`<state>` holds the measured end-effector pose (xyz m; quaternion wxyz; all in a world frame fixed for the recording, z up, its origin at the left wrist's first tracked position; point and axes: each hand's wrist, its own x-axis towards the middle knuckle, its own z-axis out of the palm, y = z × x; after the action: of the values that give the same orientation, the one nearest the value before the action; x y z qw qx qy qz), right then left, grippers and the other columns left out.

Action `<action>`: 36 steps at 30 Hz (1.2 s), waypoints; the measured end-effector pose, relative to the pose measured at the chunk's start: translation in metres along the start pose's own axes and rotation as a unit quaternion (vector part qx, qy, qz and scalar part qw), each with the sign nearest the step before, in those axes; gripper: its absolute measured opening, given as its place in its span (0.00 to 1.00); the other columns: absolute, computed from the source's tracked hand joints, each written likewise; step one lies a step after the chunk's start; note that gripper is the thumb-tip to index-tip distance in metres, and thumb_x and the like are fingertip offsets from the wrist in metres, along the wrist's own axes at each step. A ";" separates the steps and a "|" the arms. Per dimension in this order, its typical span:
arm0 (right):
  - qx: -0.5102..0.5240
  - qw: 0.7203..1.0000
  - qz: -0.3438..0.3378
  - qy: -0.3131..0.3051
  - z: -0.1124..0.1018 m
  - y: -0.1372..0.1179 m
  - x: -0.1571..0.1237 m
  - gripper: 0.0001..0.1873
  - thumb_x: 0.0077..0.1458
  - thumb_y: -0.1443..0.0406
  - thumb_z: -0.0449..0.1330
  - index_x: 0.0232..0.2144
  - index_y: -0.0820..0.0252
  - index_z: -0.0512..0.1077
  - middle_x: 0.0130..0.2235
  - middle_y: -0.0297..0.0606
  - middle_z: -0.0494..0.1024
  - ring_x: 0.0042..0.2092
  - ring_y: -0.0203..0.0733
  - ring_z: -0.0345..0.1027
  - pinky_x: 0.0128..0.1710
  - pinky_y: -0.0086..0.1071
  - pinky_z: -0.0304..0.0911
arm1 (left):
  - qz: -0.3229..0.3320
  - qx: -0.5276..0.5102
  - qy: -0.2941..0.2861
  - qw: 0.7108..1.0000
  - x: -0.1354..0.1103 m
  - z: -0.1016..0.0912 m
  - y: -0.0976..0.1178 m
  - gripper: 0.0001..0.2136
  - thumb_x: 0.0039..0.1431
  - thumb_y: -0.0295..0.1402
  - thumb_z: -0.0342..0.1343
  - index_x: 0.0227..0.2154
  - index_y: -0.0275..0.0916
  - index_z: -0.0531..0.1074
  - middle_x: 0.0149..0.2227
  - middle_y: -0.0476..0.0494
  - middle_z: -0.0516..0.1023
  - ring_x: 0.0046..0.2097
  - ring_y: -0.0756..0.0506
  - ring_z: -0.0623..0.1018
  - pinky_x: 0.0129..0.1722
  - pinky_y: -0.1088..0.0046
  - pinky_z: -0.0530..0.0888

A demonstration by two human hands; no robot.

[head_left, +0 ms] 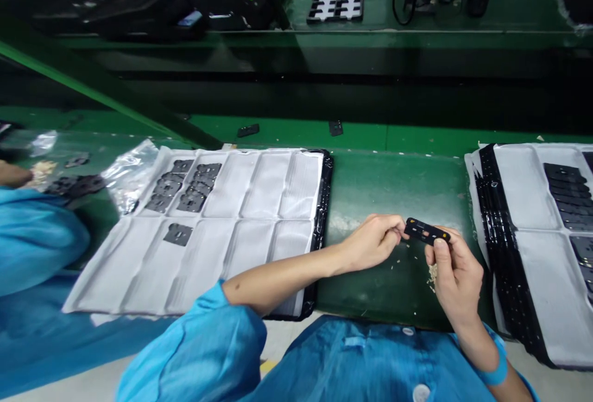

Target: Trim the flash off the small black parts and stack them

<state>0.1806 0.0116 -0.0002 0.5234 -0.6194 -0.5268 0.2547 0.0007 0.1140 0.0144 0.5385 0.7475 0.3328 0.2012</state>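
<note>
A small flat black plate [424,231] with cut-out slots and tiny orange spots is held up over the green bench. My right hand [456,275] grips its right end, the thumb on top. At the plate's left end, my left hand [377,241] pinches with curled fingers; the exact contact is partly hidden. Small beige bits [432,273] lie beside my right hand, partly covered by it. To the left, a white compartment tray [259,241] bears several similar black plates [178,234]. Another white tray [523,198] on the right also has rows of black plates [567,195].
A clear plastic bag [132,173] rests at the left tray's back corner. Beside it sits a co-worker in a blue sleeve [37,235]. Loose black pieces [248,130] lie beyond the bench's back edge. A green slanted beam [115,93] crosses the left, and a raised shelf [393,16] runs behind.
</note>
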 end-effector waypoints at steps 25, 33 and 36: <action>-0.163 0.983 -0.020 -0.083 -0.042 0.006 -0.003 0.25 0.74 0.62 0.57 0.70 0.53 0.70 0.43 0.40 0.89 0.46 0.50 0.86 0.47 0.48 0.83 | -0.029 -0.165 -0.003 0.986 -0.008 -0.009 0.025 0.17 0.77 0.48 0.48 0.38 0.39 0.64 0.28 0.48 0.79 0.27 0.51 0.77 0.29 0.75 0.71; -0.065 0.996 -0.005 -0.061 -0.037 -0.005 0.004 0.16 0.72 0.61 0.61 0.57 0.50 0.82 0.58 0.44 0.84 0.57 0.51 0.81 0.58 0.50 0.78 | -0.037 -0.198 -0.020 0.979 -0.010 -0.004 0.027 0.18 0.77 0.50 0.49 0.38 0.39 0.64 0.31 0.46 0.80 0.28 0.50 0.78 0.27 0.75 0.70; 0.001 0.999 0.038 -0.025 -0.027 -0.012 0.009 0.19 0.71 0.60 0.63 0.60 0.53 0.80 0.50 0.43 0.87 0.45 0.46 0.84 0.46 0.41 0.82 | -0.044 -0.212 -0.030 0.976 -0.010 0.002 0.026 0.19 0.77 0.51 0.48 0.41 0.38 0.64 0.31 0.47 0.79 0.28 0.50 0.78 0.26 0.76 0.69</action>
<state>0.2023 0.0083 0.0216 0.5004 -0.6318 -0.5157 0.2906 0.0023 0.1004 0.0392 0.7028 0.6065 0.2989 0.2209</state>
